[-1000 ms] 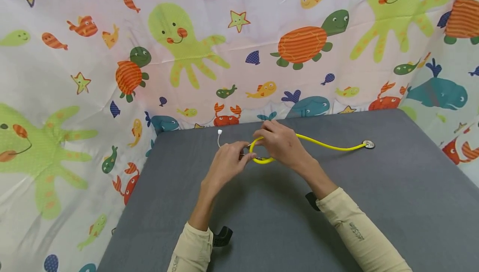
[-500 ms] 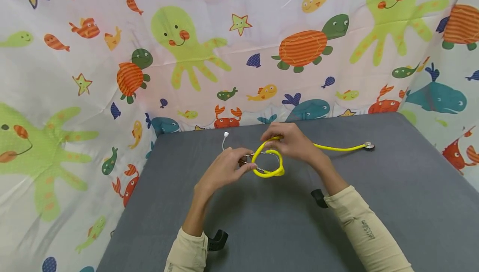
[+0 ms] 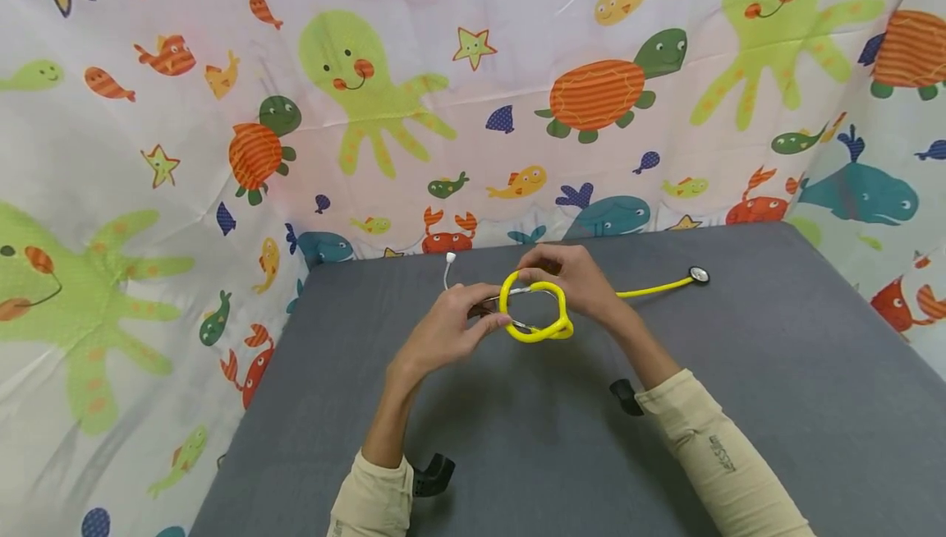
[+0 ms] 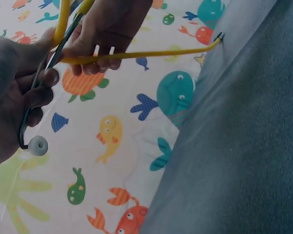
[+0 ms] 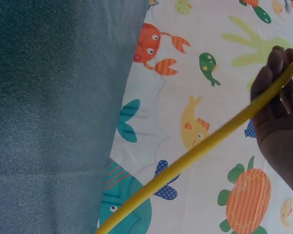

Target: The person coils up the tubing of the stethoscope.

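Note:
Both hands hold a stethoscope with yellow tubing [image 3: 565,314], bent into a loop in front of the fingers. My left hand [image 3: 451,328] grips the metal ear tubes and the near side of the loop between thumb and fingers. One white ear tip [image 3: 451,258] sticks up behind that hand; in the left wrist view an ear tip [image 4: 38,145] hangs below the fingers. My right hand [image 3: 565,278] pinches the tubing at the top of the loop. From behind it the tube runs right to the round chestpiece [image 3: 698,276]. In the right wrist view the yellow tube [image 5: 185,161] crosses the palm diagonally.
A grey cloth-covered table [image 3: 532,455] lies under the hands. Behind and along both sides hangs a curtain [image 3: 473,110] printed with sea animals. Black wrist devices [image 3: 433,475] sit under both forearms.
The loop has come out from behind the right hand and shows rounder. The chestpiece has slid left, and its face now turns toward the head camera. The left hand has shifted slightly right.

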Available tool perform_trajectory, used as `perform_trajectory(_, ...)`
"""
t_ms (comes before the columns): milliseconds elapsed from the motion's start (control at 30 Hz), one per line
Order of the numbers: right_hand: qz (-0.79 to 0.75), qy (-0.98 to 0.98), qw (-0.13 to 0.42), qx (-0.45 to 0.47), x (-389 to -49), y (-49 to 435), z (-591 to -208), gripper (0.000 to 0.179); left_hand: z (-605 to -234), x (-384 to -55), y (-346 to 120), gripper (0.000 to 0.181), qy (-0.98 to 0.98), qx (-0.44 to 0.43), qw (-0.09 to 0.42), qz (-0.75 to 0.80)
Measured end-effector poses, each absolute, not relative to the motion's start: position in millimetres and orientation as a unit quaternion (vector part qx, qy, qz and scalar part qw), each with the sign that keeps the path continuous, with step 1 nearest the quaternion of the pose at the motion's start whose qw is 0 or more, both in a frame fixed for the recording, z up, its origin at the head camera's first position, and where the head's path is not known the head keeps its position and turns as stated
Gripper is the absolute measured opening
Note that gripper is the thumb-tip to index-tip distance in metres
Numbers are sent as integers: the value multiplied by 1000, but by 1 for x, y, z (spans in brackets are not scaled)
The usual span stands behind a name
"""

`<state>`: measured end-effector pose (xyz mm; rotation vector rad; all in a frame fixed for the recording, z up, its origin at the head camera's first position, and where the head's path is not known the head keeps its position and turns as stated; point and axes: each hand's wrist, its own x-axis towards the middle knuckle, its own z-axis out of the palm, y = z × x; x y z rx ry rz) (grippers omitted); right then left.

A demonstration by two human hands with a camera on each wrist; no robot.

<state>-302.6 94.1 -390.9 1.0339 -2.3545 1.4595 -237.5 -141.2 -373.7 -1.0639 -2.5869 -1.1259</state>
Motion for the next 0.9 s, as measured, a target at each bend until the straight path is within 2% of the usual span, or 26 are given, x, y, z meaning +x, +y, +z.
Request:
perform_trajectory(100,483,-803,74,341,-299,94,-394,14,-373,-237,-138,37,-851,-327,101,-398)
perform_trajectory(333,485,-818,9,308,-286,84,-397,27,-372,-245,-129,34,-853,-238,160,-436)
perform_trajectory(633,420,-844,26,331,-267,72,-384,15,-372,-256,-122,24,-857,-174,229,-429)
perform_trajectory(900,348,-872,16,343,-250,63,-380,14,-368,-259,-116,26,-884,-70,245,-392)
